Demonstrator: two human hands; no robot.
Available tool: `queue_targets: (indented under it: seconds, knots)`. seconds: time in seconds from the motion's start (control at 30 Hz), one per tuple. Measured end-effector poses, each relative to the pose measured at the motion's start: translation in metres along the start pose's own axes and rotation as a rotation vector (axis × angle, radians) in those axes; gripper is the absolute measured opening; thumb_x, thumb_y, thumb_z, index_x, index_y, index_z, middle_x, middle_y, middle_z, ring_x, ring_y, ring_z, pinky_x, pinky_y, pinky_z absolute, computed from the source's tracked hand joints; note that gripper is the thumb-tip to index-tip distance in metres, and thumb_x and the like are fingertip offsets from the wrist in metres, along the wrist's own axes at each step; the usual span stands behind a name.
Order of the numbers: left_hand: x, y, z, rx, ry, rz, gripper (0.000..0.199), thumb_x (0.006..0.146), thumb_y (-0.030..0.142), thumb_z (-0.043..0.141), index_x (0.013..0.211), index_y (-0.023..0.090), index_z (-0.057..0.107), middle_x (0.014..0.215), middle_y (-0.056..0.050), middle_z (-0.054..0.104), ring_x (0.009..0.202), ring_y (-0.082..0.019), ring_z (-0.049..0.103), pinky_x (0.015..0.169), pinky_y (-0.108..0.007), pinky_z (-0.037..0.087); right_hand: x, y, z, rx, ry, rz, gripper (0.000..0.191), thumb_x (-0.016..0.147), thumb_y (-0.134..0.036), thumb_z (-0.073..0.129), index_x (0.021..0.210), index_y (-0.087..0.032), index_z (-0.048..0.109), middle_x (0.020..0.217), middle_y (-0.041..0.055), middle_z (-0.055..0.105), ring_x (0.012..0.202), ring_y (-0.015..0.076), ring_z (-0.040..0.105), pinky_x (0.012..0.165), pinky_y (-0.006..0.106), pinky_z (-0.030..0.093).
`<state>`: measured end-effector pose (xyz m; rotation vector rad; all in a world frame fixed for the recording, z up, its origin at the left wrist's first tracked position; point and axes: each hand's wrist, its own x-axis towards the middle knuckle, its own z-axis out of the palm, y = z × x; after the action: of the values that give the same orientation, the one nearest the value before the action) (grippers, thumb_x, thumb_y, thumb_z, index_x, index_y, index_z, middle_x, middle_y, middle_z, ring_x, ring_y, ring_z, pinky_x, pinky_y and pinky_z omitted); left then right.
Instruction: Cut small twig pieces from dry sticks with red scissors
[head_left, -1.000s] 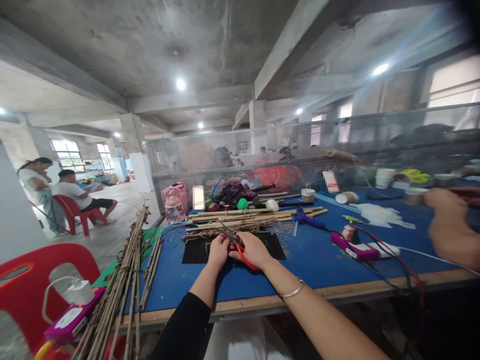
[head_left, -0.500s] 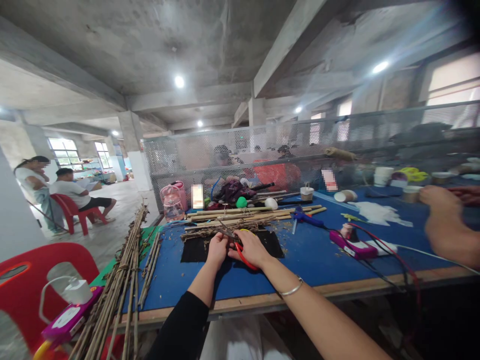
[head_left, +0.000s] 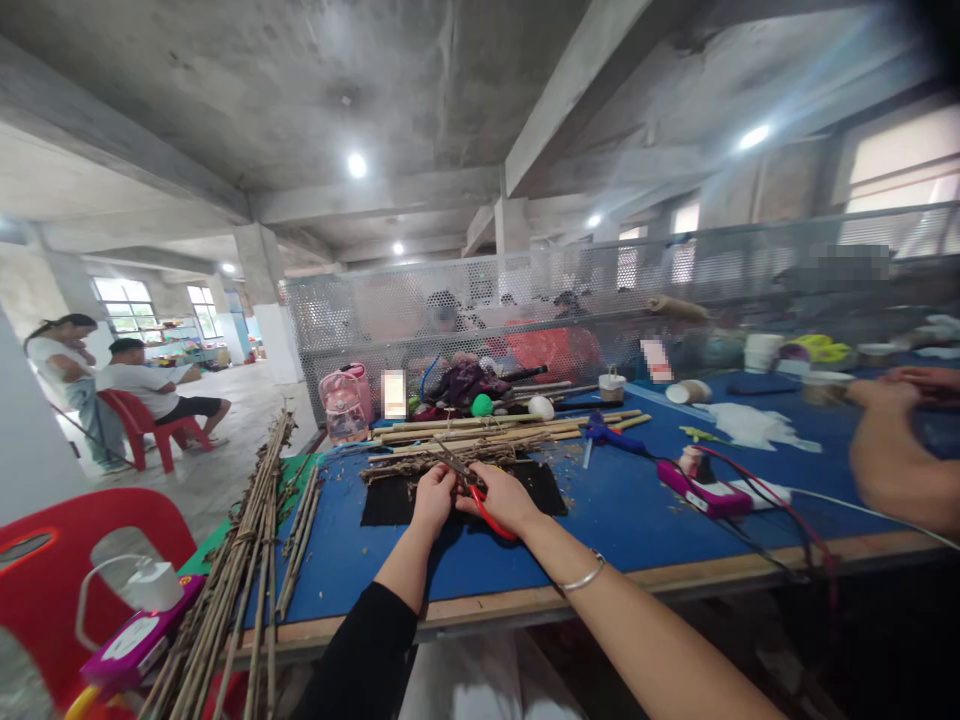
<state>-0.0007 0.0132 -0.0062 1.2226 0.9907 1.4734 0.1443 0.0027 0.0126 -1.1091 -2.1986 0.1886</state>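
Observation:
My right hand [head_left: 503, 498] is closed round a pair of scissors with red handles [head_left: 491, 515]; the blades point up and to the left, past my left hand. Close beside it, my left hand [head_left: 433, 497] has its fingers pinched together near the blades. Whatever lies between those fingers is too small to make out. Under and in front of both hands is a black mat [head_left: 386, 503]. Thin brown twigs [head_left: 397, 466] lie along its far edge, with longer pale sticks [head_left: 465, 430] behind them.
A bundle of long sticks [head_left: 251, 540] overhangs the table's left front edge. On the right are a blue glue gun [head_left: 611, 436], a purple power strip [head_left: 703, 490] with cables, and a co-worker's arm [head_left: 900, 470]. A red chair [head_left: 150, 515] stands at left. Mesh panel [head_left: 360, 310] behind.
My hands stay almost in place with the scissors. At the right, the co-worker's hands have shifted slightly, and a second hand shows more clearly.

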Motion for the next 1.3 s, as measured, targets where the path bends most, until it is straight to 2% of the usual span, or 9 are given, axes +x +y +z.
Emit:
queue_targets:
  seconds: [0.23, 0.4, 0.53, 0.67, 0.9, 1.1, 1.3]
  knots:
    - [0.005, -0.007, -0.005, 0.052, 0.031, 0.026, 0.022, 0.066, 0.036, 0.057, 0.069, 0.014, 0.055, 0.057, 0.002, 0.054, 0.049, -0.008, 0.049, 0.05, -0.02, 0.04, 0.0, -0.001, -0.002, -0.08, -0.051, 0.096, 0.041, 0.071, -0.059, 0.055, 0.095, -0.026, 0.057, 0.09, 0.0024, 0.066, 0.081, 0.0186, 0.061, 0.063, 0.024, 0.038]
    - [0.004, -0.007, -0.005, 0.083, 0.085, -0.01, 0.019, 0.067, 0.034, 0.056, 0.068, 0.015, 0.056, 0.057, 0.002, 0.056, 0.049, -0.009, 0.05, 0.047, -0.019, 0.04, 0.0, -0.001, -0.002, -0.126, -0.079, 0.129, 0.044, 0.071, -0.063, 0.053, 0.095, -0.027, 0.057, 0.084, 0.0019, 0.067, 0.079, 0.0199, 0.063, 0.062, 0.024, 0.037]
    - [0.002, -0.001, -0.004, 0.105, 0.168, -0.016, 0.019, 0.069, 0.033, 0.056, 0.072, 0.015, 0.058, 0.058, 0.0, 0.058, 0.051, -0.01, 0.053, 0.048, -0.02, 0.042, -0.001, -0.003, -0.003, -0.184, -0.066, 0.146, 0.046, 0.072, -0.063, 0.052, 0.096, -0.025, 0.056, 0.091, 0.0041, 0.065, 0.086, 0.0204, 0.06, 0.066, 0.026, 0.039]
    - [0.001, 0.004, -0.003, 0.122, 0.202, 0.006, 0.016, 0.07, 0.03, 0.056, 0.073, 0.015, 0.06, 0.058, -0.001, 0.06, 0.052, -0.01, 0.055, 0.05, -0.02, 0.044, -0.001, -0.003, -0.003, -0.205, -0.047, 0.13, 0.05, 0.072, -0.061, 0.053, 0.103, -0.022, 0.054, 0.098, 0.0069, 0.061, 0.093, 0.0204, 0.057, 0.073, 0.028, 0.04]
    - [-0.002, 0.007, -0.003, 0.342, 0.204, 0.07, 0.014, 0.071, 0.026, 0.054, 0.073, 0.016, 0.064, 0.064, -0.004, 0.065, 0.052, -0.012, 0.055, 0.051, -0.021, 0.043, 0.001, 0.002, 0.002, -0.185, -0.006, 0.026, 0.055, 0.071, -0.059, 0.056, 0.107, -0.017, 0.053, 0.099, 0.0103, 0.06, 0.095, 0.022, 0.054, 0.081, 0.031, 0.039]
    - [-0.001, 0.006, -0.005, 0.459, 0.211, 0.075, 0.016, 0.07, 0.025, 0.054, 0.073, 0.016, 0.067, 0.064, -0.004, 0.066, 0.052, -0.013, 0.056, 0.052, -0.022, 0.042, 0.002, 0.002, 0.002, -0.184, -0.009, 0.03, 0.055, 0.07, -0.057, 0.058, 0.109, -0.017, 0.052, 0.102, 0.0108, 0.059, 0.096, 0.0222, 0.053, 0.083, 0.032, 0.039]
    - [-0.003, 0.007, -0.006, 0.506, 0.191, 0.136, 0.019, 0.072, 0.026, 0.051, 0.071, 0.018, 0.067, 0.062, -0.003, 0.066, 0.053, -0.013, 0.056, 0.053, -0.022, 0.041, 0.002, 0.002, 0.001, -0.13, -0.062, 0.07, 0.043, 0.074, -0.054, 0.055, 0.101, -0.02, 0.054, 0.096, 0.0069, 0.06, 0.091, 0.0195, 0.055, 0.075, 0.027, 0.039]
